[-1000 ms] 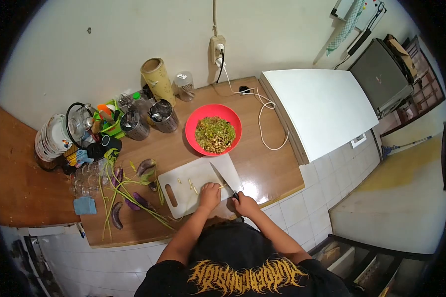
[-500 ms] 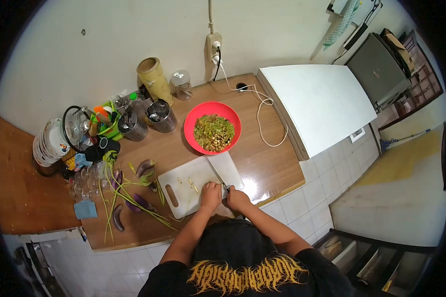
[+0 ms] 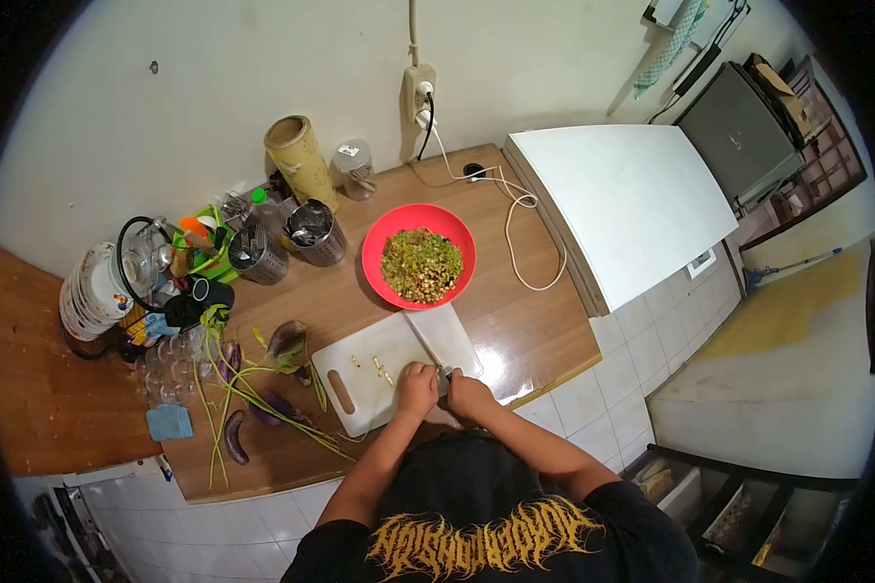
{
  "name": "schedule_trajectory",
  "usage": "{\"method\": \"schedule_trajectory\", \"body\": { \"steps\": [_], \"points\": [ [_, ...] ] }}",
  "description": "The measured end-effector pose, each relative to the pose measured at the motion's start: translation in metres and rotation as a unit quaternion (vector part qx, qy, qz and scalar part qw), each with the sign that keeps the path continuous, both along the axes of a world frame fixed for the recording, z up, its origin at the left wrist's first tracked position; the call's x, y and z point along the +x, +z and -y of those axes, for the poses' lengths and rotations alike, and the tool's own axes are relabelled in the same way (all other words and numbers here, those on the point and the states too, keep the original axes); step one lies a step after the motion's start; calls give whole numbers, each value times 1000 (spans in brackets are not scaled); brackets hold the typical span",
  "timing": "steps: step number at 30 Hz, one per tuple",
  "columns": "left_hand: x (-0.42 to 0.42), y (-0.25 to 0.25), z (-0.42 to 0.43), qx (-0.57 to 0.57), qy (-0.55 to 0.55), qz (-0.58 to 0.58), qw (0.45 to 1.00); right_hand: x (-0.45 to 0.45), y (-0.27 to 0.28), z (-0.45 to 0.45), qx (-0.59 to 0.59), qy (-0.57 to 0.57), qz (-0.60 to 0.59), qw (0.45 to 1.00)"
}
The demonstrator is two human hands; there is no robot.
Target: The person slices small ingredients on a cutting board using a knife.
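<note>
One knife (image 3: 426, 342) over the white cutting board (image 3: 365, 400), lower centre of frame; blade points toward upper left, long axis steeply diagonal. Right hand (image 3: 471, 396): grip narrow, closed on the knife. Left hand (image 3: 419, 389) beside the blade; grip state cannot be told.

Brown table (image 3: 525, 335) — cutting board (image 3: 367, 342), red bowl (image 3: 468, 239).

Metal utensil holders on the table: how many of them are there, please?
2. One holder stands left of the red bowl; the other holder stands just left of the first, beside the green basket. Another may be hidden at the far left.
</note>
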State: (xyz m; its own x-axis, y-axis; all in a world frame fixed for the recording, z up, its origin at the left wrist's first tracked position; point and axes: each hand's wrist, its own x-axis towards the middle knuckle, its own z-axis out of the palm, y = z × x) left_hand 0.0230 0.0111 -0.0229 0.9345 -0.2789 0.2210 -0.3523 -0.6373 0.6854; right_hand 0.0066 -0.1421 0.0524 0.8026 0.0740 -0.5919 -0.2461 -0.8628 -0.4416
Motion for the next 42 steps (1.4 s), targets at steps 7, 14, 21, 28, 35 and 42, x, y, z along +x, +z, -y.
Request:
{"method": "schedule_trajectory", "body": {
  "steps": [7, 14, 21, 28, 35, 42],
  "points": [
    [3, 3, -1, -15, 15, -24, 999, -3, 7, -5, 3, -7, -17, 1000],
    [6, 0, -2, -57, 18, -63, 996, 4, 2, -1, 14, 21, 31, 999],
    [7, 1, -1, -57, 17, -59, 996, 2, -3, -3, 11, 1, 1, 1000],
    [8, 1, -3, -46, 18, -88, 995, -7, -1, -5, 5, 1, 16, 1000],
    [8, -2, -2, -56, 9, -86, 995, 4, 0, -2, 26, 8, 18, 999],
    [7, 1, -2, -32, 22, -63, 997, -6, 4, -5, 12, -3, -2, 1000]
  ]
}}
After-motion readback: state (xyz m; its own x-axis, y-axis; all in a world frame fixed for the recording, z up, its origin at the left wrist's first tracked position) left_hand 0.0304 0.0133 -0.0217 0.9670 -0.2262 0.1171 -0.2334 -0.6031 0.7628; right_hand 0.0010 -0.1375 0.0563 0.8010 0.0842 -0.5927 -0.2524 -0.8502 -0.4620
